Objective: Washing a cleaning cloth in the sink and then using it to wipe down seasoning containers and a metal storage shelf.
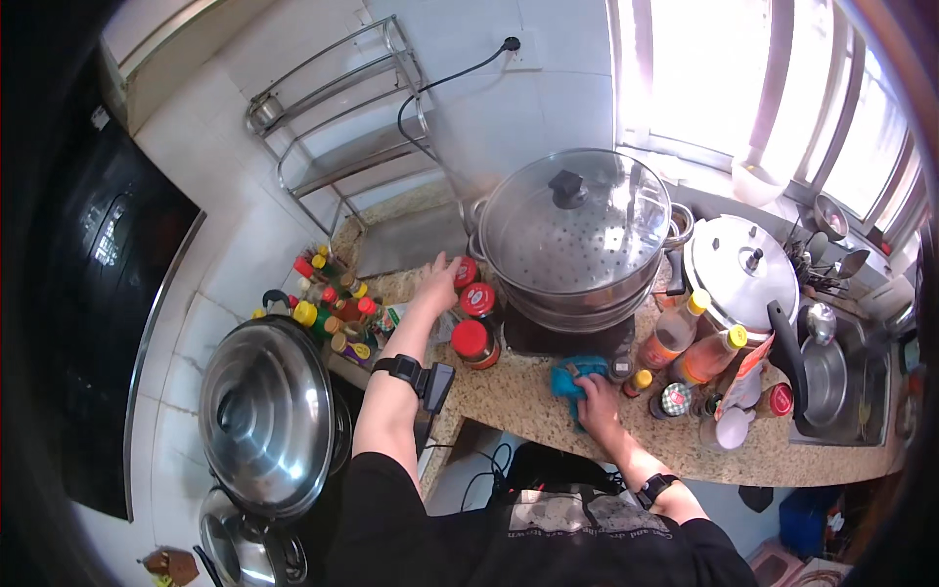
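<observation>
My left hand reaches over the granite counter to the rearmost red-lidded jar. Its fingers lie at the jar's left side; whether they grip it is hidden. Two more jars stand in front of that one: a glass jar with a printed red lid and a jar with a plain red lid. On the counter's front part, my right hand holds a bunched blue cloth against the stone. A small dark-lidded jar touches or nearly touches the cloth's right side.
A large steamer pot with a glass lid stands behind the cloth on a black cooktop. Several seasoning bottles crowd the left. Sauce bottles, a pressure cooker and a sink are at right. A lidded wok is at left.
</observation>
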Available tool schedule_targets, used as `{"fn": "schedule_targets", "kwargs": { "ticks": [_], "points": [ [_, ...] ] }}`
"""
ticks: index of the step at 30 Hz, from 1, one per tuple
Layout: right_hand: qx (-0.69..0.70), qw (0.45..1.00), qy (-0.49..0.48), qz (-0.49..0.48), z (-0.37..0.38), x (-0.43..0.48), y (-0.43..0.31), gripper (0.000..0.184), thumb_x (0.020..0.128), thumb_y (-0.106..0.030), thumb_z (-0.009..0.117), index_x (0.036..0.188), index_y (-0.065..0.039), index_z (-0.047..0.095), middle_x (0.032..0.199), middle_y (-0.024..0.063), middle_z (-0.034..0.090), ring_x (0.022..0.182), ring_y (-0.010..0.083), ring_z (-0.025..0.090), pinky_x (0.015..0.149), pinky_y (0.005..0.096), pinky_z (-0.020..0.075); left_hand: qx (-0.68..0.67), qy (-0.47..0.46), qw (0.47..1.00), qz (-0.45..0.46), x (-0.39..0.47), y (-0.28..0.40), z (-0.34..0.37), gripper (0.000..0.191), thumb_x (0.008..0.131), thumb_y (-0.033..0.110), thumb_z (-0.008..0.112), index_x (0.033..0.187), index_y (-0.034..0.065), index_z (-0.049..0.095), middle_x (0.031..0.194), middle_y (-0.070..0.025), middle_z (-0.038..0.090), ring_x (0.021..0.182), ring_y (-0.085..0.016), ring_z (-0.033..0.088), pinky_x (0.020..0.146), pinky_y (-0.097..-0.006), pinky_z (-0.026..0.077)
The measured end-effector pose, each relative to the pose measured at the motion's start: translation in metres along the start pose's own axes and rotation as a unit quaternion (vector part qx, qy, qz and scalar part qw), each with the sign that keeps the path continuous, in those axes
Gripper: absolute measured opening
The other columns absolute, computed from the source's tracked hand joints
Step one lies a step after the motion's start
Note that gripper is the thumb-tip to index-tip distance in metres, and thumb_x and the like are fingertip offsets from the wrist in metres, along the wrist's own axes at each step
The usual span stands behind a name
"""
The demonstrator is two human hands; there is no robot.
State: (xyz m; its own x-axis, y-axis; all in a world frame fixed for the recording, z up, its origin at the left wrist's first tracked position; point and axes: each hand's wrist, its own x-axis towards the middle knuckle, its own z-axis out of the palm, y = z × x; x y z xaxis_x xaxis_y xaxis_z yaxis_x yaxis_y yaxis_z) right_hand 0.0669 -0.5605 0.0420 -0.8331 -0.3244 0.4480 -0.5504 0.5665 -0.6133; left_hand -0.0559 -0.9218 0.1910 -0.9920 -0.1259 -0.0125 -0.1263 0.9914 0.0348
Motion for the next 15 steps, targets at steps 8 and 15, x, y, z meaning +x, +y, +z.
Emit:
{"fn": "schedule_targets", "kwargs": {
  "ticks": [8,15],
  "points": [
    [-0.038,0.999,-0.006,0.010,0.003,0.000,-0.002,0.039,0.067,-0.004,0.062,0.104,-0.014,0.056,0.106,0.0149,0.053,0.093,0.0365,0.053,0.080,0.0444,0.0429,0.042,-0.138,0.987,0.063,0.043,-0.011,0.014,0.074,0.071,0.008,0.063,0.139,0.0177,0.033,0.140,-0.0132,0.031,0.124,-0.037,0.040,0.097,-0.0454,0.041],
    [-0.040,0.999,-0.004,0.016,0.005,-0.003,-0.003,0.043,0.065,-0.004,0.063,0.106,-0.015,0.055,0.107,0.0146,0.053,0.096,0.0369,0.053,0.082,0.0442,0.0435,0.001,-0.121,0.988,0.093,0.057,-0.023,0.020,0.080,0.059,0.018,0.074,0.132,0.0121,0.041,0.125,-0.0171,0.042,0.113,-0.039,0.047,0.093,-0.0432,0.044]
  ]
}}
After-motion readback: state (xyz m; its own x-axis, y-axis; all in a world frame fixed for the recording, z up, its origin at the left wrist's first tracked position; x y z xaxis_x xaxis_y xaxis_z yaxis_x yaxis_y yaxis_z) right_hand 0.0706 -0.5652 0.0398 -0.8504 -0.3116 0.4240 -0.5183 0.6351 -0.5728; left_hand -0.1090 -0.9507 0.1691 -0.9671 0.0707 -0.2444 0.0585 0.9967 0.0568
